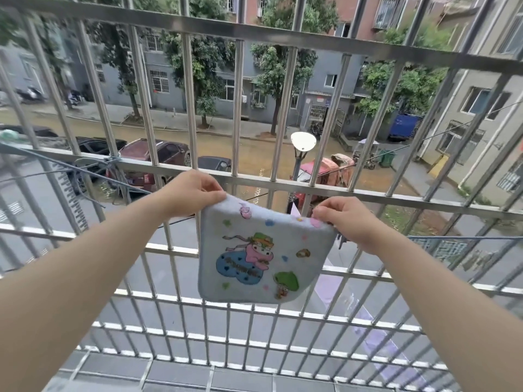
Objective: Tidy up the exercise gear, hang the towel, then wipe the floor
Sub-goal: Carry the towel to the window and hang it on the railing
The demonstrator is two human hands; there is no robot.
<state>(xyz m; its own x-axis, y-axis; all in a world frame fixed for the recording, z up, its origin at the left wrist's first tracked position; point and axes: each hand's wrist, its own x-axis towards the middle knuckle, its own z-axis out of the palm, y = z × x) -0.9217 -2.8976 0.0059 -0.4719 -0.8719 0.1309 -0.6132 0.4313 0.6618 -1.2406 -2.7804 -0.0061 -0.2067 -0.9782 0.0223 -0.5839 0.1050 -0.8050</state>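
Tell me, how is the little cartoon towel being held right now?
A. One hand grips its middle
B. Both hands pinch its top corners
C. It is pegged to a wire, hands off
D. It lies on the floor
B: the left hand and the right hand each pinch a top corner of the towel, which hangs in front of the metal railing.

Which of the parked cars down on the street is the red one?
The dark red car, seen through the bars above the left hand. The cars left of it and right of it are dark.
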